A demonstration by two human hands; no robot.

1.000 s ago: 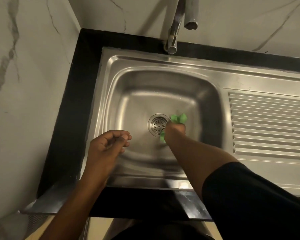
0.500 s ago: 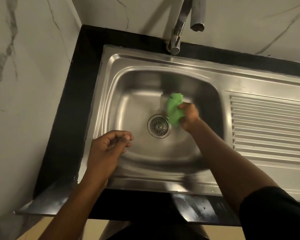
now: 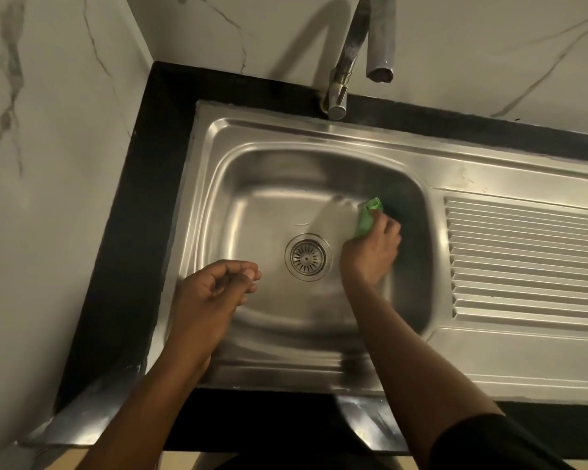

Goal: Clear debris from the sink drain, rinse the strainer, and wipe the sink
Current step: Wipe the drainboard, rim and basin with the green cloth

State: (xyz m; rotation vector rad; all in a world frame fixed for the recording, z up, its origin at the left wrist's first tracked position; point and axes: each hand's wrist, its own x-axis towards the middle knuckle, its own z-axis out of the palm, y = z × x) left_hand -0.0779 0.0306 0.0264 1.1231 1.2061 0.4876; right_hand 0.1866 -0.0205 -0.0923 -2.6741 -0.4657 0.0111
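A chrome faucet [image 3: 338,89] rises from the rear strip of the black bench [image 3: 143,232]. White, grey-veined marble wall panels [image 3: 55,130] stand behind the faucet and to its left.

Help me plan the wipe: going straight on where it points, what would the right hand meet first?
The right hand, green cloth leading, would probably meet the sink's far wall; depth unclear.

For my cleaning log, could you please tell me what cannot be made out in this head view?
Head view only:
Crumpled green cloth: mostly covered by the right hand.
Left hand: curled fingers hide whether it pinches anything.
Curved chrome tap: top cut off by the upper edge.
Round steel drain strainer: debris in its slots too small to tell.
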